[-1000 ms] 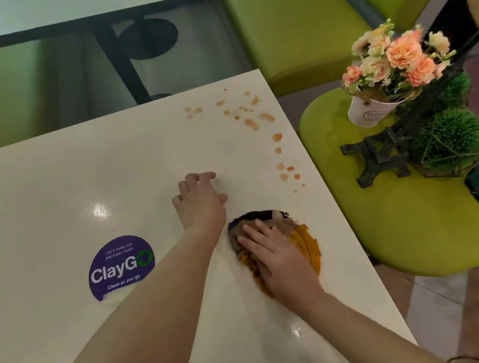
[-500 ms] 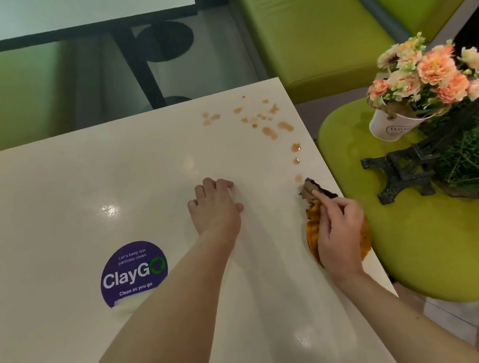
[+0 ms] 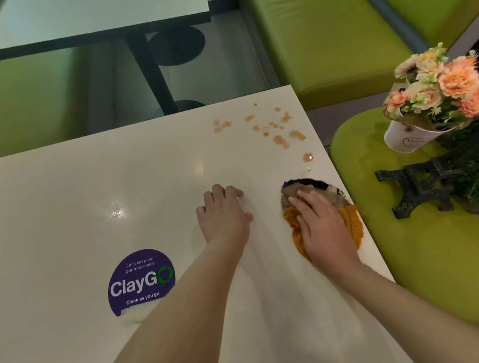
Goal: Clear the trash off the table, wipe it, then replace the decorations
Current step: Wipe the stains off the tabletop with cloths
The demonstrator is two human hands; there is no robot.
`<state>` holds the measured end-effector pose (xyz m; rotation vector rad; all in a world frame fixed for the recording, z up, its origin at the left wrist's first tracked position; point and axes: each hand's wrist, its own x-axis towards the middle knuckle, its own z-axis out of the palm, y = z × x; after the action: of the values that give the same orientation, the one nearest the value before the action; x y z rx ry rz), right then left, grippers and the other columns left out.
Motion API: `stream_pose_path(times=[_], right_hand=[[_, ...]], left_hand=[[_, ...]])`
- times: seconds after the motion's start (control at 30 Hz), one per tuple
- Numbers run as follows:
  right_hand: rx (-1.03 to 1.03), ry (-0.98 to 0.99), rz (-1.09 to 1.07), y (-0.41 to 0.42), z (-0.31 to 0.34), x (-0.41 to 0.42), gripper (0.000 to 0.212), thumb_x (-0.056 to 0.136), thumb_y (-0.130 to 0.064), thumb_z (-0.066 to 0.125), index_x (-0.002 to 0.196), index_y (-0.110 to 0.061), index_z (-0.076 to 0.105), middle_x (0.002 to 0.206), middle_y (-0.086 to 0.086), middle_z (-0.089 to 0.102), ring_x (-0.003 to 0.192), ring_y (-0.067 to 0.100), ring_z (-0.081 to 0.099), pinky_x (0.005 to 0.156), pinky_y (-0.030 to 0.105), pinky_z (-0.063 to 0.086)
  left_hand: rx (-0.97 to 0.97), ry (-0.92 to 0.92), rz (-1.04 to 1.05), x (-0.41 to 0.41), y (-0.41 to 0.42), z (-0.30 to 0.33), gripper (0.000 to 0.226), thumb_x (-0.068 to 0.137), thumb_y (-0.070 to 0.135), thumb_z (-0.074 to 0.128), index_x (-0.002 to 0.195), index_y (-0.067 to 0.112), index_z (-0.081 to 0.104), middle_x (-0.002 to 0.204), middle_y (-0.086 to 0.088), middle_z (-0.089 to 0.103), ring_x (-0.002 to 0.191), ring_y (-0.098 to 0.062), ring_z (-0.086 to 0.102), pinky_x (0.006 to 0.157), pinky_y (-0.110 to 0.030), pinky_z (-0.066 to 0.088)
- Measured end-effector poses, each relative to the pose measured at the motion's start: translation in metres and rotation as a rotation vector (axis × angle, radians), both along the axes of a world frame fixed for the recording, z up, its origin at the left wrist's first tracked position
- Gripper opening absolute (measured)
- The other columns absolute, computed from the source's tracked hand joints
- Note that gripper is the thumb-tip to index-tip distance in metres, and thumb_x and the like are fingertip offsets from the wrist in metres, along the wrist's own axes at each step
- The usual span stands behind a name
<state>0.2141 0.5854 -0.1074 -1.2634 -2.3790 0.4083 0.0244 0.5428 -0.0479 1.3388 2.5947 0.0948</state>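
step: wiping | right hand [image 3: 323,224] flat, pressing orange-brown cloth [image 3: 349,220] toward orange spill drops [image 3: 280,139] | left hand [image 3: 225,215] open, bracing on white counter [image 3: 78,208]

The table [image 3: 78,208] is showing a smooth, glossy top, glare shining left of the cloth [image 3: 348,217], a rough woven rag; the chair [image 3: 437,275] beside it is looking like shiny plastic.

Two tables [image 3: 47,213] [image 3: 95,12], two hands [image 3: 225,215] [image 3: 323,224] — one cloth [image 3: 349,220], one sticker [image 3: 141,281].

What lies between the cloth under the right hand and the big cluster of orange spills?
Head view: one orange puddle and tiny droplets beyond the multicoloured cloth; otherwise bare white tabletop.
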Motion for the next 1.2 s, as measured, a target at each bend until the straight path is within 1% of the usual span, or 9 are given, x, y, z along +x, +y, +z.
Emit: stream_pose_path(times=[0.07,0.27,0.4,0.5,0.63,0.73,0.87,0.97,1.2], right_hand=[[0.028,-0.069,0.059,0.005,-0.004,0.022,0.043,0.099,-0.023,0.039,0.140,-0.014,0.054,0.150,0.003,0.045,0.144,0.021,0.031,0.118,0.033,0.023],[-0.040,-0.153,-0.185,0.039,0.001,-0.010,0.056,0.101,-0.033,0.018,0.146,-0.011,0.045,0.156,0.009,0.034,0.147,0.028,0.025,0.120,0.044,0.022],[-0.013,-0.156,0.067,-0.006,-0.006,-0.023,0.046,0.100,-0.019,0.039,0.146,-0.013,0.045,0.156,0.006,0.034,0.148,0.023,0.023,0.120,0.039,0.020],[0.003,-0.146,0.144,0.003,-0.009,-0.004,0.046,0.100,-0.018,0.041,0.145,-0.016,0.046,0.155,0.001,0.036,0.147,0.018,0.025,0.119,0.039,0.024],[-0.065,-0.136,-0.085,0.047,-0.006,-0.012,0.049,0.101,-0.027,0.028,0.145,-0.015,0.046,0.157,0.004,0.034,0.148,0.022,0.023,0.121,0.038,0.017],[-0.067,-0.131,-0.166,0.042,-0.001,-0.035,0.050,0.102,-0.028,0.026,0.148,-0.015,0.042,0.158,0.006,0.030,0.149,0.024,0.020,0.122,0.039,0.014],[-0.040,-0.124,0.058,-0.008,0.000,-0.031,0.049,0.102,-0.029,0.026,0.146,-0.018,0.045,0.157,0.001,0.033,0.149,0.019,0.019,0.121,0.035,0.015],[-0.026,-0.120,0.135,-0.005,-0.001,-0.004,0.049,0.102,-0.029,0.027,0.145,-0.018,0.047,0.155,-0.001,0.037,0.148,0.016,0.023,0.120,0.038,0.022],[-0.053,-0.148,-0.232,0.025,0.000,-0.032,0.047,0.101,-0.021,0.031,0.144,-0.012,0.047,0.156,0.009,0.036,0.147,0.028,0.026,0.119,0.041,0.016]], left_hand=[[0.005,-0.004,-0.003,0.000,0.000,0.000,0.049,0.090,0.042,0.061,0.135,0.031,0.044,0.130,0.002,0.041,0.124,-0.020,0.037,0.094,-0.033,0.031],[0.007,-0.006,0.008,0.001,0.001,0.000,0.049,0.091,0.039,0.062,0.135,0.030,0.044,0.131,0.001,0.041,0.124,-0.020,0.037,0.096,-0.033,0.032],[0.002,-0.022,0.012,0.002,0.000,0.001,0.048,0.091,0.039,0.061,0.135,0.030,0.043,0.132,0.001,0.040,0.125,-0.020,0.037,0.096,-0.033,0.032],[0.004,-0.024,0.012,0.003,-0.001,0.002,0.048,0.091,0.040,0.060,0.135,0.030,0.043,0.131,0.002,0.040,0.125,-0.020,0.036,0.096,-0.033,0.031],[0.013,-0.015,0.001,0.004,-0.002,0.002,0.047,0.092,0.040,0.059,0.136,0.031,0.044,0.131,0.002,0.041,0.124,-0.020,0.037,0.096,-0.032,0.031],[0.042,-0.009,-0.008,0.004,-0.003,0.000,0.046,0.093,0.039,0.058,0.136,0.030,0.044,0.132,0.002,0.041,0.124,-0.020,0.037,0.098,-0.032,0.029],[0.052,-0.019,-0.019,0.002,-0.006,-0.004,0.046,0.094,0.039,0.056,0.137,0.029,0.043,0.132,0.001,0.041,0.124,-0.021,0.037,0.098,-0.031,0.029],[0.069,-0.024,-0.040,0.001,-0.008,-0.006,0.046,0.095,0.039,0.054,0.138,0.028,0.043,0.132,0.001,0.041,0.124,-0.021,0.037,0.098,-0.031,0.030],[0.066,-0.016,-0.075,-0.001,-0.011,-0.010,0.045,0.098,0.038,0.049,0.141,0.027,0.040,0.134,0.001,0.039,0.124,-0.022,0.035,0.100,-0.030,0.030]])
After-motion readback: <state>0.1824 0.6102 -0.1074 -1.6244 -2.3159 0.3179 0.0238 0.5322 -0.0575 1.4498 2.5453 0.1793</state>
